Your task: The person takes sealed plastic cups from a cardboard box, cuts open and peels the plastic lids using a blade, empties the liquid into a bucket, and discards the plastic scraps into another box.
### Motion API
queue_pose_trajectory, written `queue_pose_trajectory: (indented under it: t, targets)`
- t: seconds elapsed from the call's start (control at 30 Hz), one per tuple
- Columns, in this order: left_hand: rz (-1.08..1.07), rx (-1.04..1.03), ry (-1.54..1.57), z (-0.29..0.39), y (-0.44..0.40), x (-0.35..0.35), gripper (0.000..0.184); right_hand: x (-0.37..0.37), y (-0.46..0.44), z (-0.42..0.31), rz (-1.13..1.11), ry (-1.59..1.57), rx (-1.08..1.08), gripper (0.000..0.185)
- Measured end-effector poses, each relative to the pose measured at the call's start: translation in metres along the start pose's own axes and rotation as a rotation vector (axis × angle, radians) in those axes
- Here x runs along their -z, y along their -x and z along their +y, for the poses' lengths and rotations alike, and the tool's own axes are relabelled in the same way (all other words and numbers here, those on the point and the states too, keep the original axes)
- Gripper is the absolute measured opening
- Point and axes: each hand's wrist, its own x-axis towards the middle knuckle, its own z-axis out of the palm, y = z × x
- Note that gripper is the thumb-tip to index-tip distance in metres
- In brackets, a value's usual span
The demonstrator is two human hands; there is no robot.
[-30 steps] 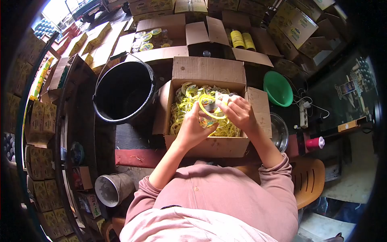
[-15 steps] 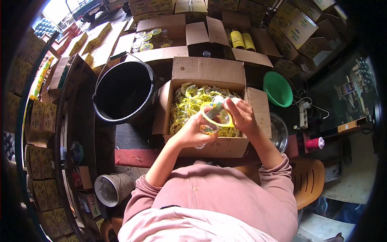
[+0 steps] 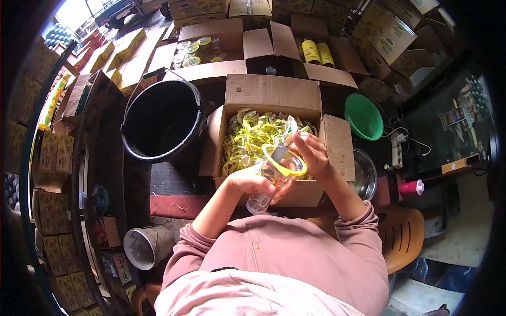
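My left hand [image 3: 255,181] is wrapped round a clear plastic cup [image 3: 259,201], which tilts with its yellow-edged rim up and to the right. In my right hand [image 3: 312,152] is a small knife, its grey blade [image 3: 279,151] lying at the cup's rim and its pale handle end sticking up past my fingers. Both hands are over the near side of an open cardboard box [image 3: 274,90]. Yellow and clear plastic strips [image 3: 253,134] fill the box. The contents of the cup are partly hidden by my fingers.
A black bucket [image 3: 132,118] is left of the box; a green bowl [image 3: 363,116] and a metal bowl [image 3: 373,176] are on the right. Behind are open cartons with lidded cups [image 3: 191,48] and yellow-labelled cylinders [image 3: 311,52]. A grey bucket [image 3: 138,250] is lower left.
The cup has tilted, and its base now points down toward my body. My left hand has moved lower round it. The blade has shifted along the yellow rim, with the handle end now upright.
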Motion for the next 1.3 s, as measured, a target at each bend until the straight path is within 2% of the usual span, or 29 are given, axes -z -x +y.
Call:
queue_pose_trajectory:
  t: [0.2, 0.5, 0.63, 0.67, 0.77, 0.83, 0.9, 1.0, 1.1, 1.13, 1.23, 1.3]
  targets:
    - [-0.141, 0.016, 0.263, -0.007, -0.002, -0.001, 0.062, -0.009, 0.002, -0.001, 0.072, -0.028, -0.032, 0.054]
    - [-0.654, -0.010, 0.772, -0.022, -0.024, 0.004, 0.055, -0.024, 0.005, 0.002, 0.111, -0.031, -0.047, 0.053]
    - [-0.713, -0.029, 0.851, -0.031, -0.029, 0.012, 0.056, -0.022, 0.002, -0.001, 0.120, -0.124, -0.092, 0.054]
    - [-0.612, 0.000, 0.856, -0.035, -0.024, 0.020, 0.063, -0.024, 0.005, 0.000, 0.132, -0.095, -0.096, 0.054]
    - [-0.321, -0.007, 0.551, -0.024, -0.010, 0.023, 0.070, -0.019, 0.006, 0.000, 0.120, 0.005, -0.137, 0.053]
    - [-0.103, -0.020, 0.129, -0.010, 0.004, 0.032, 0.065, -0.014, 0.008, 0.002, 0.097, 0.058, -0.142, 0.052]
    - [0.351, -0.115, -0.253, 0.001, 0.012, 0.034, 0.056, -0.009, 0.011, 0.009, 0.072, 0.097, -0.117, 0.051]
    - [0.541, -0.189, -0.405, 0.023, 0.013, 0.005, 0.057, -0.003, 0.011, 0.016, -0.006, 0.161, -0.074, 0.051]
    - [0.580, -0.336, -0.573, 0.010, 0.003, -0.015, 0.048, -0.001, 0.008, 0.014, -0.097, 0.199, -0.024, 0.049]
    - [0.654, -0.394, -0.769, 0.008, -0.003, -0.022, 0.051, -0.001, 0.003, 0.011, -0.100, 0.195, -0.012, 0.049]
    - [0.796, -0.365, -1.092, 0.002, -0.012, -0.020, 0.060, 0.001, 0.003, 0.010, -0.134, 0.196, -0.017, 0.048]
    - [0.755, -0.387, -1.044, -0.002, -0.012, -0.016, 0.059, 0.001, 0.008, 0.012, -0.138, 0.193, -0.022, 0.049]
